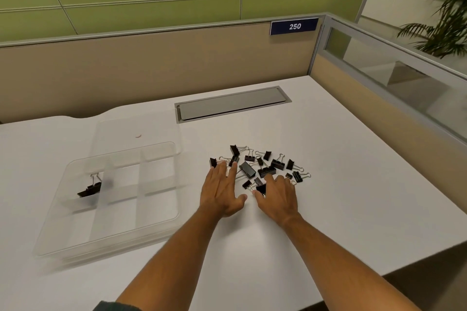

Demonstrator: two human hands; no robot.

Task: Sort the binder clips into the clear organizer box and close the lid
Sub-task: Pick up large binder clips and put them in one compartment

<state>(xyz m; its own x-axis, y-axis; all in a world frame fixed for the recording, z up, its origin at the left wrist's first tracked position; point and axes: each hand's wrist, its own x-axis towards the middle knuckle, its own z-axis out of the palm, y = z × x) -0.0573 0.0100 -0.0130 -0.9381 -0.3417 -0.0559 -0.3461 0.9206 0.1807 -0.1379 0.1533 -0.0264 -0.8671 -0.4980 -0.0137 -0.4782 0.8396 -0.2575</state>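
Head cam view: my left hand (222,190) lies flat and open on the counter (328,159), fingertips at the binder clip pile (262,166), corralling it. My right hand (276,197) pinches one black clip (261,188). Well left of both grips sits the clear organizer box (75,230), lid (136,131) open, clips (89,188) already in one compartment.

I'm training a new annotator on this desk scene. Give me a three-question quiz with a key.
1. True or false: the organizer box lid is closed.
2. Which side of the box is the loose binder clips pile: A left, B right?
3. What number is on the blue sign?

Key: 1 false, the lid is open; 2 B; 3 250.

Both hands, left and right, lie on the pile.
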